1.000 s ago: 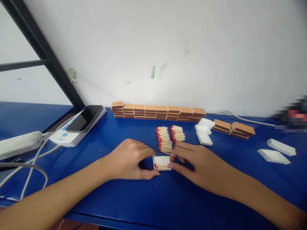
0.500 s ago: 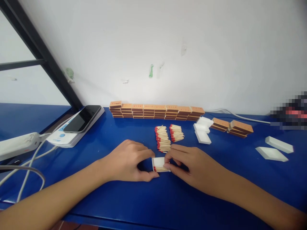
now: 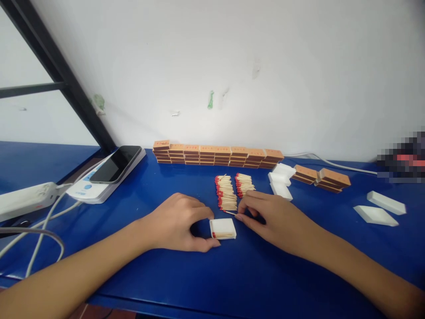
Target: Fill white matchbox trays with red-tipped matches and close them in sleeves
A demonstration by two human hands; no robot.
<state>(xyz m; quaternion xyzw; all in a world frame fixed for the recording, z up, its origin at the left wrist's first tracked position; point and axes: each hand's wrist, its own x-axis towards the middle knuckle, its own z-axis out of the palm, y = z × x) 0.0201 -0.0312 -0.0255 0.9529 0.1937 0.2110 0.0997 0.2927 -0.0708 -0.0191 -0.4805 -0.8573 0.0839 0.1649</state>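
A small white matchbox tray lies on the blue tabletop with a few red-headed matches along its near side. My left hand steadies it, thumb at the near left corner and forefinger at the far left corner. Just beyond the tray, my right hand pinches the plain end of a single match, its red head pointing left. That match lies at the near edge of a larger pile of matches. A smaller pile is to the right, partly behind my right hand.
A long row of stacked matchboxes runs along the wall, with shorter stacks to the right. White trays sit between them, and two more lie far right. At left are a phone, a power strip and cables.
My right hand has moved from the tray up and right to the edge of the larger pile, where it pinches a match. My left hand has stayed at the tray.
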